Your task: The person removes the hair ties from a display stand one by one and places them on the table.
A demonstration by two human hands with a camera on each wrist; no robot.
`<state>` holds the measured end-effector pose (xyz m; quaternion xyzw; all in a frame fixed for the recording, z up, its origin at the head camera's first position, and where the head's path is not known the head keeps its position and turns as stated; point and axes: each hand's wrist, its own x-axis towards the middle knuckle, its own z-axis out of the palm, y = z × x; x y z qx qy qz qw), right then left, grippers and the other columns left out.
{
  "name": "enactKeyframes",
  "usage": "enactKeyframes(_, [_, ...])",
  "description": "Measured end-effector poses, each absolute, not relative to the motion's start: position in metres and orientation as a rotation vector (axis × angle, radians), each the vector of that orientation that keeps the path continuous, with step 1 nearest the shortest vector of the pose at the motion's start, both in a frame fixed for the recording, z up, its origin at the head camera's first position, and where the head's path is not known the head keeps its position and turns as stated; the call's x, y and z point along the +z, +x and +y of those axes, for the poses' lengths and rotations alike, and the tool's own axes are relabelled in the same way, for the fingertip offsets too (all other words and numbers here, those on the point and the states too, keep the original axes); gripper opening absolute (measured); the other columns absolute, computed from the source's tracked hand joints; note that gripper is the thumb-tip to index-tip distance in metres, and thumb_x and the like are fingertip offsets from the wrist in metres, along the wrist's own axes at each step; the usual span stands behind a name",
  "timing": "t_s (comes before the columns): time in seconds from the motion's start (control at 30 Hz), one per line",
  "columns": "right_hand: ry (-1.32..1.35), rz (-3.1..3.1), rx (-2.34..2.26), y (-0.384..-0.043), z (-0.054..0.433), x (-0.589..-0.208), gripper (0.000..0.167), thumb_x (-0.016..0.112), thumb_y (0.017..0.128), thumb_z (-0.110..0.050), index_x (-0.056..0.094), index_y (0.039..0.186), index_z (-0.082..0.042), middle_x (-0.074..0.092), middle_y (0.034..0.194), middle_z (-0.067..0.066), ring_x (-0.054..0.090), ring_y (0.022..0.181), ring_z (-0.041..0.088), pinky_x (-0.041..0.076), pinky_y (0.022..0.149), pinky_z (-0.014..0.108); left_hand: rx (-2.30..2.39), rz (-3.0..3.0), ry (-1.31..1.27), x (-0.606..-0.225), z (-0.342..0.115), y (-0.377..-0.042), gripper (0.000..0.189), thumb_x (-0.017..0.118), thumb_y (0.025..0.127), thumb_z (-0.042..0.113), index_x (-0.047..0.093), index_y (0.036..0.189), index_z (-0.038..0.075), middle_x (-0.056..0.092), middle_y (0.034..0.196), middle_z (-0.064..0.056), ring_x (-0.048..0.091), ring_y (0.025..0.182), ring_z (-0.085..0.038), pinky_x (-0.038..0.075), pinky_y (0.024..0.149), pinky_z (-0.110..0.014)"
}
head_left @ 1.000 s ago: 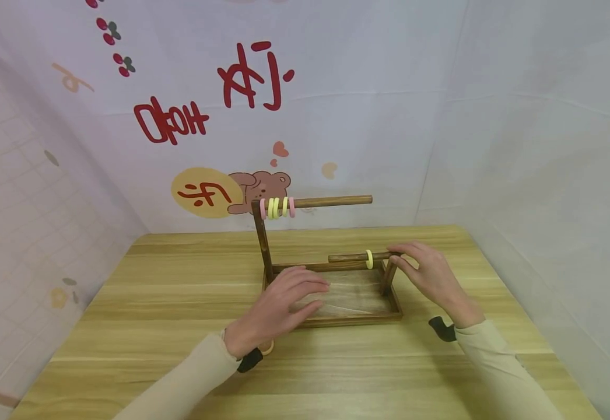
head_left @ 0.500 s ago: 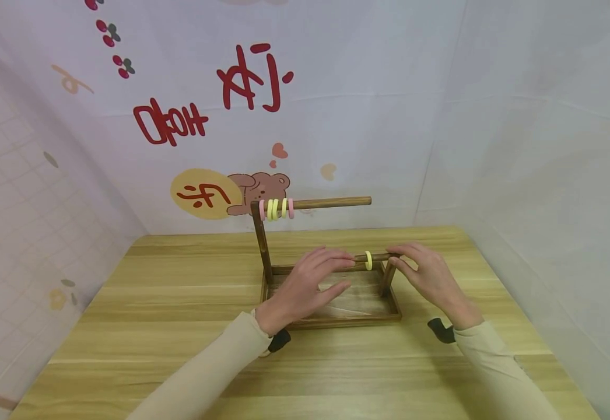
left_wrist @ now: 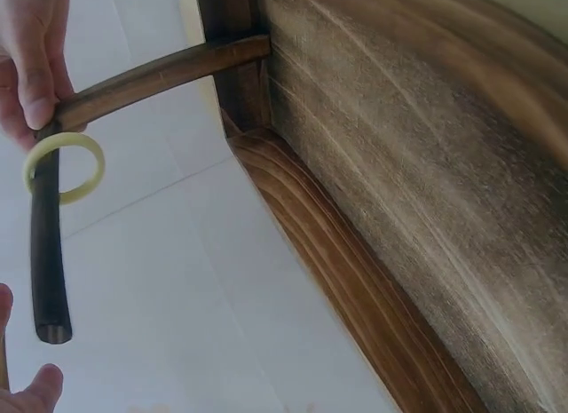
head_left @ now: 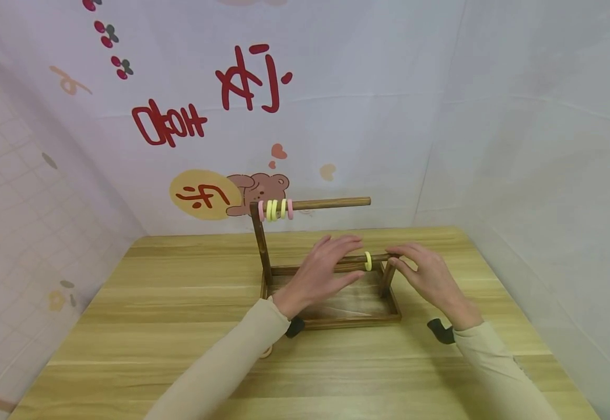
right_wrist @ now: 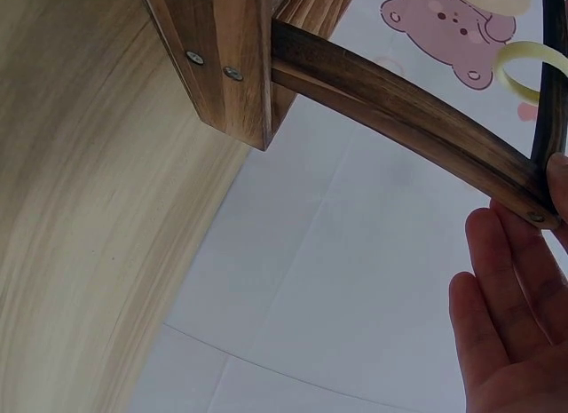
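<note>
A dark wooden rack (head_left: pixel 357 319) with a tray base carries a tall post and a short post, each with a sideways rod. Pink and yellow rings (head_left: pixel 271 210) hang near the post end of the upper rod (head_left: pixel 336 203). One yellow ring (head_left: pixel 368 261) hangs on the lower rod (left_wrist: pixel 49 253). My right hand (head_left: pixel 433 280) pinches the corner where this rod meets the short post. My left hand (head_left: pixel 318 274) is at the rod's free end, thumb and fingers spread on either side. In the left wrist view a gap shows between the left thumb (left_wrist: pixel 43 388) and the rod.
A pale ring-shaped item (head_left: pixel 266 352) lies on the wooden table (head_left: pixel 179 291), partly under my left forearm. Black wrist pieces (head_left: pixel 441 331) sit under both wrists. A printed white cloth (head_left: pixel 368 116) hangs behind and beside the table.
My left hand has moved right and up from above the tray to the lower rod's free end, its fingers spreading lately. The right hand and rings stay put.
</note>
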<state>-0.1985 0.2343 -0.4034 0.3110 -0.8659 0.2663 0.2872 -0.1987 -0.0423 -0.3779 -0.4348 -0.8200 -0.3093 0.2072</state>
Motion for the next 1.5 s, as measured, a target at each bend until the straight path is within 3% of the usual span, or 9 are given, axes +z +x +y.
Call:
enactKeyframes(0.23, [0.833,-2.307,0.715,-0.198,0.234,-0.404,0.031,0.081,0.086,0.002,0.076,0.116,-0.003,0.076,0.106,0.006,0.073,0.092,0.027,0.058,0.074,0.048,-0.788,-2.339,-1.169,-0.382,-0.034,-0.209,0.057,0.081,0.092,0.033,0.062,0.141,0.010,0.059,0.147,-0.007,0.049,0.142,-0.021,0.029,0.121,-0.057])
enactKeyframes(1.03, [0.837,-2.302,0.704,-0.198,0.235,-0.404,0.032,0.081,0.086,0.002,0.075,0.117,-0.003,0.076,0.105,0.007,0.073,0.089,0.027,0.058,0.070,0.047,-0.581,-2.372,-1.091,-0.395,-0.016,-0.221,0.053,0.085,0.086,0.043,0.071,0.130,0.015,0.069,0.132,-0.001,0.059,0.130,-0.020,0.035,0.119,-0.050])
enactKeyframes(1.5, [0.829,-2.326,0.707,-0.198,0.236,-0.405,0.031,0.081,0.087,0.001,0.075,0.117,-0.002,0.075,0.106,0.007,0.073,0.091,0.028,0.059,0.072,0.048,-0.569,-2.368,-1.060,-0.399,-0.013,-0.221,0.045,0.084,0.087,0.040,0.074,0.125,0.017,0.073,0.125,0.001,0.063,0.124,-0.019,0.036,0.119,-0.049])
